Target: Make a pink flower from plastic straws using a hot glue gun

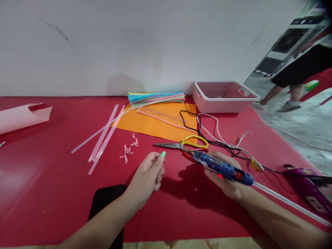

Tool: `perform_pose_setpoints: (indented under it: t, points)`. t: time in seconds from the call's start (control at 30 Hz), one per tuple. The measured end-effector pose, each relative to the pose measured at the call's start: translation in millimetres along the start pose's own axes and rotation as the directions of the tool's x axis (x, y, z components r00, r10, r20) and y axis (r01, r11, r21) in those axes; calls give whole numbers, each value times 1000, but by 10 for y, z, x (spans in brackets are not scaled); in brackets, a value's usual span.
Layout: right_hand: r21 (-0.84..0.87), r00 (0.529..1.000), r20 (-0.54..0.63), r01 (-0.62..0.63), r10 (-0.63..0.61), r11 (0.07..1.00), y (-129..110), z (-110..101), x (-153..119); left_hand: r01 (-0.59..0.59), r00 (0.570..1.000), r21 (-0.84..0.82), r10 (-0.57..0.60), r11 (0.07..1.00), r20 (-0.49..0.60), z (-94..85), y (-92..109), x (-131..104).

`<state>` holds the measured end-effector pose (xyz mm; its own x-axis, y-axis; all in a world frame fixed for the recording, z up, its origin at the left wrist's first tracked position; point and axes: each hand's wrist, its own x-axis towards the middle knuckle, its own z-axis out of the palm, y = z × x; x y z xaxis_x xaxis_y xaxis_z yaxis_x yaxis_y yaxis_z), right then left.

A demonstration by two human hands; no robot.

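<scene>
Between the thumb and finger of my left hand (149, 173) is a small light-green piece (163, 154), its kind too small to make out. My right hand (225, 173) is wrapped round a blue glue gun (220, 166), whose nozzle points left toward that piece without touching it. A clear glue stick (290, 202) sticks out of the gun's back end. Just beyond the nozzle lie scissors (168, 145) with yellow handles. Several curled pink scraps (127, 152) are scattered on the red table (64, 193), left of the scissors.
Pink strips (106, 135) lie at left, beside an orange sheet (155, 121) and a bundle of coloured sticks (155, 98). A pink basket (225, 105) stands at the back. Cords (215, 138) run to a purple power strip (306, 186). A black phone (103, 199) lies under my left forearm. A person (298, 69) stands at right.
</scene>
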<state>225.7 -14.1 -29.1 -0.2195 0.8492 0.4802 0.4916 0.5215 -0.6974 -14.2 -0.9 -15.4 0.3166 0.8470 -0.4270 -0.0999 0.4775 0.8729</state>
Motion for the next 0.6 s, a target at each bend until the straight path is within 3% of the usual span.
perform_pose_setpoints:
  t: [0.13,0.2,0.3,0.43,0.6]
  points:
    - [58,995,83,-53,48,997,-91,17,42,9,999,34,-11,999,39,-33,53,-23]
    - [86,986,147,-97,83,992,-92,18,51,-30,997,159,19,987,72,-44,85,-41]
    - [107,964,236,-151,123,983,-42,14,10,-23,993,211,-2,977,116,-74,84,-68]
    - [102,961,252,-146,116,984,-14,12,-79,-60,995,285,33,957,99,-128,10,-89]
    - [24,965,226,-144,135,989,-49,11,-129,-24,999,302,16,953,30,-151,-27,-88]
